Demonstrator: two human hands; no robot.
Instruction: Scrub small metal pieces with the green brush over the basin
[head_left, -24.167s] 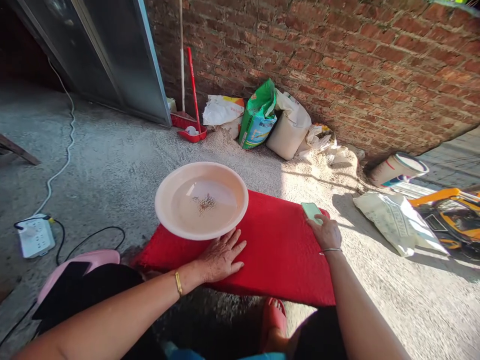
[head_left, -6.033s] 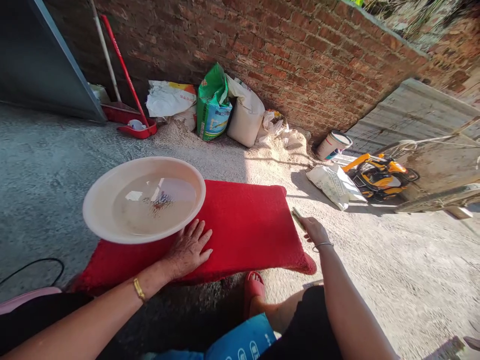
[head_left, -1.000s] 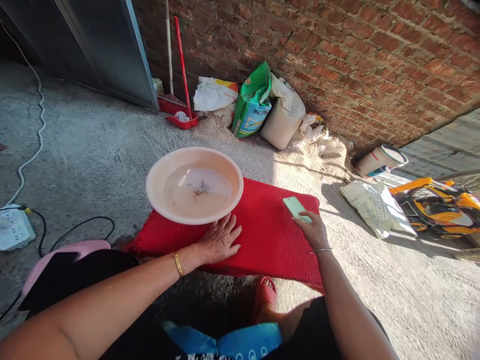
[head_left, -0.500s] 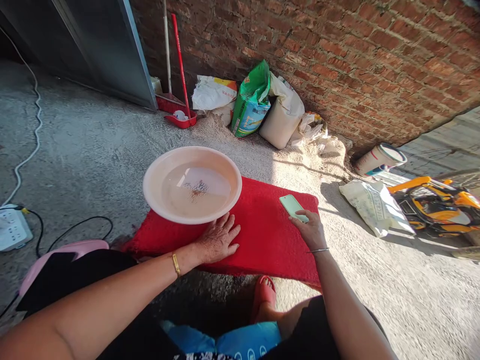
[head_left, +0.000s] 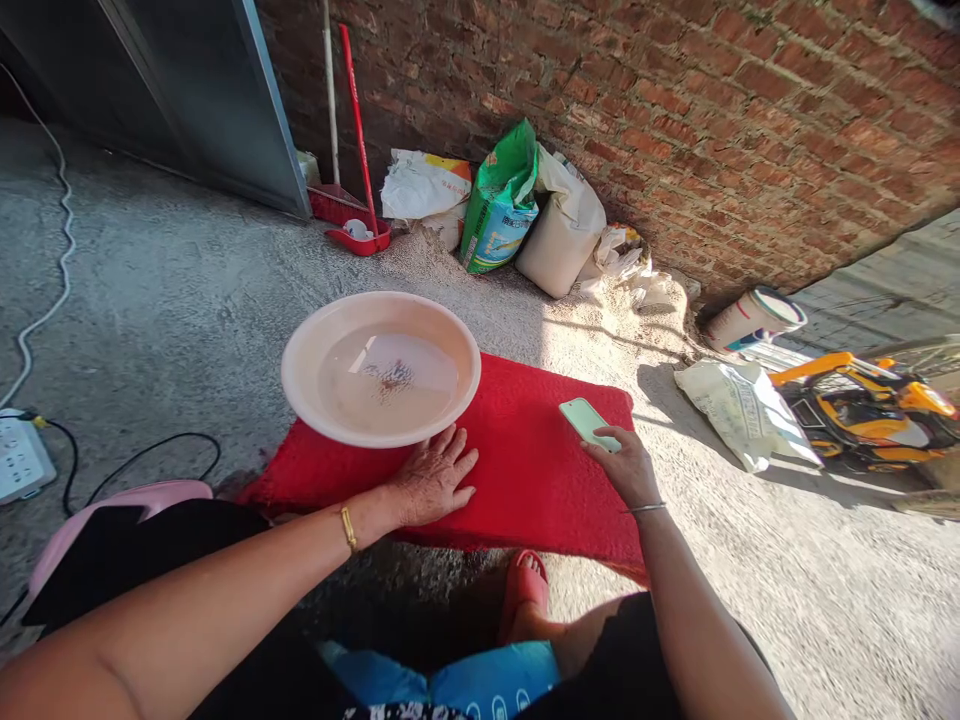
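Note:
My left hand [head_left: 437, 478] lies flat with spread fingers on a red cloth-covered bench [head_left: 517, 480]. Its fingertips are at the near rim of a pale pink basin [head_left: 300, 400]. Water fills part of the basin, and a dark patterned patch shows at its middle. On the right end of the bench, my right hand [head_left: 626, 468] grips the near end of a pale green phone [head_left: 583, 418] between thumb and fingers. The phone is low over the red cloth; whether it touches is hard to tell.
A power strip [head_left: 22, 458] with cables lies on the floor at left. Against the brick wall stand a red dustpan [head_left: 360, 240], a green sack [head_left: 499, 215] and a white sack [head_left: 562, 235]. A bucket [head_left: 754, 320], a flat bag [head_left: 742, 410] and a yellow toy vehicle [head_left: 877, 410] are at right.
The view has shifted slightly. My right hand and the phone have moved a little toward me. My left hand stays flat on the cloth.

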